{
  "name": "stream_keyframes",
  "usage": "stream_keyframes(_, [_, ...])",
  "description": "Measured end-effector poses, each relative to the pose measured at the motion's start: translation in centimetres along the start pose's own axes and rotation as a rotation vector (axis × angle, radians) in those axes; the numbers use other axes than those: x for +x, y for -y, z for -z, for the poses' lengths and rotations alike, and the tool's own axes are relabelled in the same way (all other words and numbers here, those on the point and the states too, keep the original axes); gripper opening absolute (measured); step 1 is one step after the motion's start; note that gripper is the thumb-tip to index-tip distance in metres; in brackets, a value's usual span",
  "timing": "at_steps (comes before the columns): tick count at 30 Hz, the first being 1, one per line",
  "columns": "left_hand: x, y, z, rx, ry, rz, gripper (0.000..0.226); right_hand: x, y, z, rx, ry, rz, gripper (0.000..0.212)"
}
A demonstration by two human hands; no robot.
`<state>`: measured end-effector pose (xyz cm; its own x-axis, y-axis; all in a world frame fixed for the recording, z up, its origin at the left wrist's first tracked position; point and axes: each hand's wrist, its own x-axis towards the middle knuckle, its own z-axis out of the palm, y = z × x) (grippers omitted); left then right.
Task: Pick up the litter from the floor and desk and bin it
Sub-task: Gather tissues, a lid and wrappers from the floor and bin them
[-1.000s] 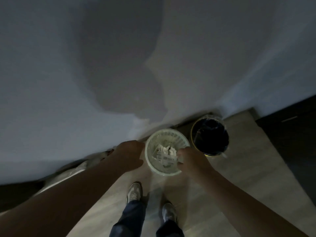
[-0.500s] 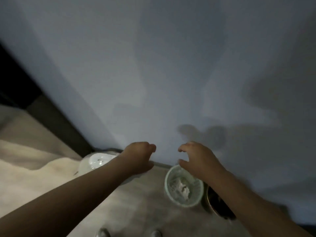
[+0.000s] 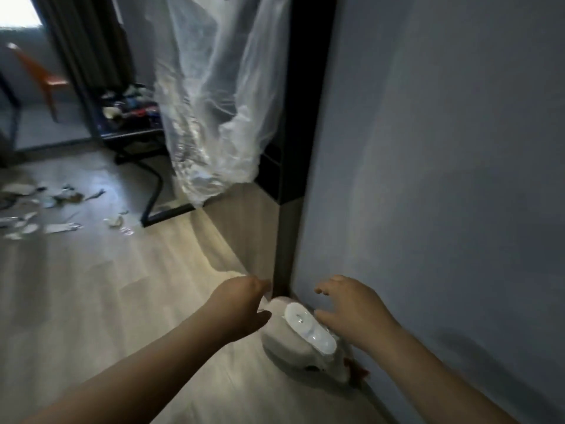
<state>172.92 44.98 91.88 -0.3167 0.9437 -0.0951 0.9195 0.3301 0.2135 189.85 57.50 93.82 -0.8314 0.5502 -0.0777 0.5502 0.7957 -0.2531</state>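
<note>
No readable text, labels or numbers anywhere.

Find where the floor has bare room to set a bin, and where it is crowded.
Bare floor lies between the litter, far left, and the left hand. Crowded: the white device between that and the right hand, against the wall.

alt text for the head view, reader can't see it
Two bare hands reach toward a pale rounded plastic object with a glossy white oval top on the wooden floor beside a grey wall, left hand at its left end, right hand open at its right. Far left lies scattered white litter; a clear plastic sheet hangs ahead.
</note>
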Motion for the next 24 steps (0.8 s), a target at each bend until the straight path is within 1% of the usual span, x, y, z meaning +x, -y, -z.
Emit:
stream_keyframes(3, [-4.9, 7.4, 2.2, -0.032, -0.083, 0.122, 0.048, 3.4, 8.1, -0.8, -0.020, -0.003, 0.124, 0.036])
stream_keyframes(6, [-10.4, 15.1, 3.7, -0.062, -0.144, 0.246, 0.049, 6.3, 16.4, -2.2, -0.028, 0.000, 0.230, 0.042])
stream_keyframes(9, [-15.7, 22.1, 4.5, -0.077, -0.159, 0.374, 0.048, 9.0, 24.3, -4.4, -0.044, 0.034, 0.322, 0.043])
stream_keyframes(13, [-20.6, 29.5, 4.8, -0.075, -0.149, 0.492, 0.046, 11.9, 33.4, -7.0, -0.034, 0.082, 0.419, 0.044])
stream_keyframes(18, [-23.7, 36.7, 5.0, -0.126, -0.133, 0.597, 0.047, 16.0, 41.4, -9.6, -0.077, 0.143, 0.505, 0.043])
stream_keyframes(24, [-24.0, 44.4, 5.4, -0.156, -0.142, 0.722, 0.047, 23.0, 47.4, -12.8, -0.077, 0.213, 0.587, 0.043])
